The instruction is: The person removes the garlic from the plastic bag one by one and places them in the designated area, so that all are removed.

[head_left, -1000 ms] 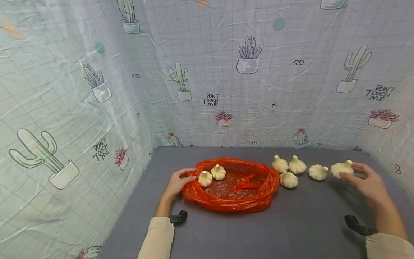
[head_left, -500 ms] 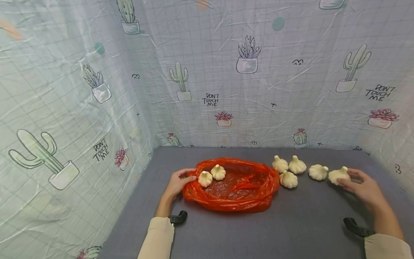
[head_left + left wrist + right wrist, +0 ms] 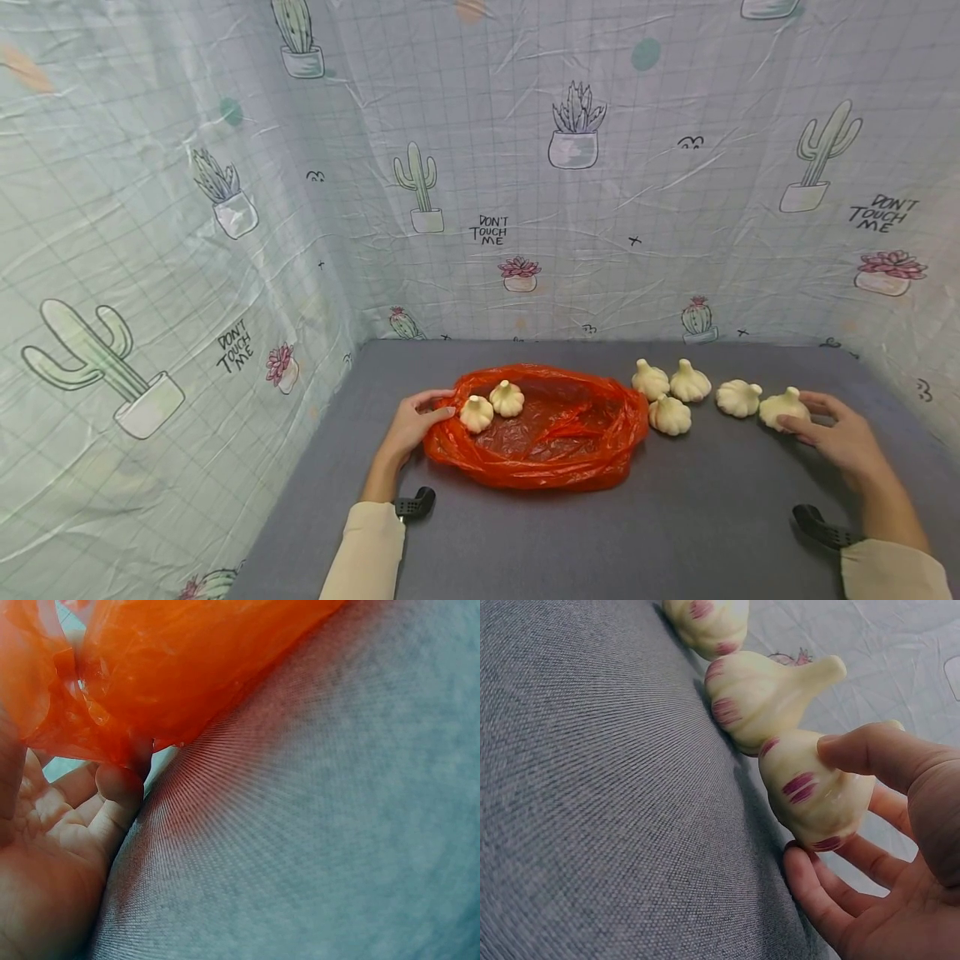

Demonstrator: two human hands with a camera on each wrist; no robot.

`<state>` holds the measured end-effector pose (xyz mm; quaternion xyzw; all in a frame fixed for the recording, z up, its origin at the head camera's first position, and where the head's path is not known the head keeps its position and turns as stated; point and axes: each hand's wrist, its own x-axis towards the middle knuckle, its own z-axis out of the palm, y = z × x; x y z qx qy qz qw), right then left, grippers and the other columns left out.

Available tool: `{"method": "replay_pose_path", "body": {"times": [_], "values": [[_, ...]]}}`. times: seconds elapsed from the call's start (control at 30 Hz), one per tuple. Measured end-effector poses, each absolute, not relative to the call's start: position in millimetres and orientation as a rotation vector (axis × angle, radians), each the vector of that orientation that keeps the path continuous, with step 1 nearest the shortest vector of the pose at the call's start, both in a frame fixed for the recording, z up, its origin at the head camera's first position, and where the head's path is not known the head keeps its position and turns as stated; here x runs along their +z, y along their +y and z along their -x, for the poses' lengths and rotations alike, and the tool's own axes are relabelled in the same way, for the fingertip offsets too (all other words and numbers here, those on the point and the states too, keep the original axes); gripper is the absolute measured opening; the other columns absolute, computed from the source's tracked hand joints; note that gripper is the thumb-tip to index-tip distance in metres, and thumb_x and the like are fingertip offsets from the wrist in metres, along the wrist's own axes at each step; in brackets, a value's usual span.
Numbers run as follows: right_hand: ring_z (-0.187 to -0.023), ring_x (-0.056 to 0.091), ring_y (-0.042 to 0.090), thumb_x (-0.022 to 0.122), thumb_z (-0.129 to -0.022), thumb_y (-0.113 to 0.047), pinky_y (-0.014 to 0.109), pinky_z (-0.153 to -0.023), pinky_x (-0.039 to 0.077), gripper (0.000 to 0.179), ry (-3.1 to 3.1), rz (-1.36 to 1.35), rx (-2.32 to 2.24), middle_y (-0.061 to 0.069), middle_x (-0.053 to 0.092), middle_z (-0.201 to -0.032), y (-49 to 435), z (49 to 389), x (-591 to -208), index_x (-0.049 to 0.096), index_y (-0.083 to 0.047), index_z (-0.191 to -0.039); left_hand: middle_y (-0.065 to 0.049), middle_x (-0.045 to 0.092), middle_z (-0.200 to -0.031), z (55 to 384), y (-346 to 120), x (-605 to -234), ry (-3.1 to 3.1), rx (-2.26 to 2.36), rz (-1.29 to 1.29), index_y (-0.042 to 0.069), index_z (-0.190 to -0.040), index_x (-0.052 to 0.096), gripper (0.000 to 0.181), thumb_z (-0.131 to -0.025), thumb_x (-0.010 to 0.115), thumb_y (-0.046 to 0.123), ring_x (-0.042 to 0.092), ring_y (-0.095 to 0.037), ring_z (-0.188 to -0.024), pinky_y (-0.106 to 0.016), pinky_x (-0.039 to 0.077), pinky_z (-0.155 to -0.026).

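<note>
An orange-red plastic bag [image 3: 525,475] lies with its mouth spread wide on the grey table. Two white garlic bulbs, a front one [image 3: 476,414] and a back one [image 3: 507,398], sit inside at its left end. My left hand [image 3: 407,427] pinches the bag's left rim, thumb over the edge; in the left wrist view its fingers reach under the orange plastic [image 3: 187,667]. At the right, my right hand [image 3: 843,433] holds a garlic bulb [image 3: 810,787] with purple streaks, thumb on its side and fingers behind and below. This bulb stands right beside another garlic bulb [image 3: 738,398].
A cluster of garlic bulbs stands just right of the bag: a back left one [image 3: 649,379], a back right one [image 3: 690,382] and a front one [image 3: 670,416]. Cactus-print cloth [image 3: 637,283] walls the table's back and sides.
My right hand has brought its garlic bulb down and slightly left, closer to the neighbouring bulb. The left hand and the bag stay where they were.
</note>
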<state>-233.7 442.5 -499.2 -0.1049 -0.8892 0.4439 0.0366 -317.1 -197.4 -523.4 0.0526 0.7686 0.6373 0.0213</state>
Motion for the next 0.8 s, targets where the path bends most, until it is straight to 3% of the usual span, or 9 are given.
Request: {"method": "replay_pose_path", "body": {"times": [0.07,0.13,0.23,0.27,0.5,0.67,0.8], "values": [[-0.081,0.054,-0.008,0.066,-0.099,-0.042,0.017,-0.062,0.050,0.088,-2.755,0.325,1.315,0.044,0.030,-0.148,442,234,-498,0.025,0.014,-0.153,-0.016,0.069,-0.120,317,-197,-524,2.385,1.977,-0.161,0.008,-0.124,0.074,0.037,-0.088,0.080,0.014,0.063,-0.014,-0.091,-0.027,0.056,-0.075],[-0.095,0.060,0.015,0.064,-0.100,-0.043,0.024,-0.067,0.048,0.086,-2.777,0.328,1.280,0.044,0.030,-0.149,442,233,-497,0.025,0.013,-0.153,-0.017,0.069,-0.120,318,-197,-524,2.390,1.974,-0.158,0.008,-0.124,0.074,0.036,-0.089,0.079,0.014,0.063,-0.014,-0.090,-0.026,0.056,-0.074],[-0.118,0.047,0.052,0.063,-0.100,-0.044,0.039,-0.075,0.047,0.086,-2.802,0.332,1.246,0.043,0.030,-0.150,442,233,-498,0.026,0.012,-0.153,-0.018,0.069,-0.120,319,-197,-525,2.396,1.965,-0.149,0.007,-0.124,0.073,0.035,-0.090,0.078,0.012,0.062,-0.014,-0.089,-0.026,0.056,-0.074],[-0.123,0.042,0.058,0.063,-0.100,-0.044,0.044,-0.077,0.047,0.086,-2.805,0.327,1.253,0.043,0.029,-0.150,442,233,-499,0.025,0.012,-0.153,-0.018,0.069,-0.120,319,-197,-525,2.398,1.959,-0.144,0.007,-0.124,0.073,0.035,-0.090,0.078,0.012,0.062,-0.014,-0.089,-0.025,0.055,-0.074],[-0.129,0.037,0.061,0.064,-0.099,-0.045,0.046,-0.080,0.046,0.084,-2.815,0.283,1.260,0.042,0.028,-0.152,445,234,-503,0.028,0.006,-0.155,-0.022,0.068,-0.120,308,-194,-507,2.383,1.948,-0.173,0.003,-0.124,0.072,0.034,-0.091,0.076,0.009,0.062,-0.014,-0.089,-0.025,0.056,-0.074],[-0.130,0.035,0.064,0.066,-0.099,-0.043,0.055,-0.085,0.045,0.083,-2.814,0.246,1.270,0.042,0.028,-0.152,447,235,-506,0.028,0.003,-0.157,-0.020,0.069,-0.121,302,-192,-498,2.382,1.954,-0.198,0.001,-0.125,0.072,0.036,-0.090,0.076,0.009,0.063,-0.013,-0.091,-0.025,0.056,-0.076],[-0.127,0.040,0.059,0.066,-0.098,-0.044,0.048,-0.082,0.048,0.084,-2.831,0.233,1.233,0.041,0.029,-0.152,448,236,-506,0.029,0.003,-0.156,-0.020,0.069,-0.123,301,-191,-499,2.388,1.953,-0.198,0.000,-0.124,0.072,0.036,-0.090,0.076,0.009,0.064,-0.013,-0.091,-0.025,0.056,-0.077]]}}
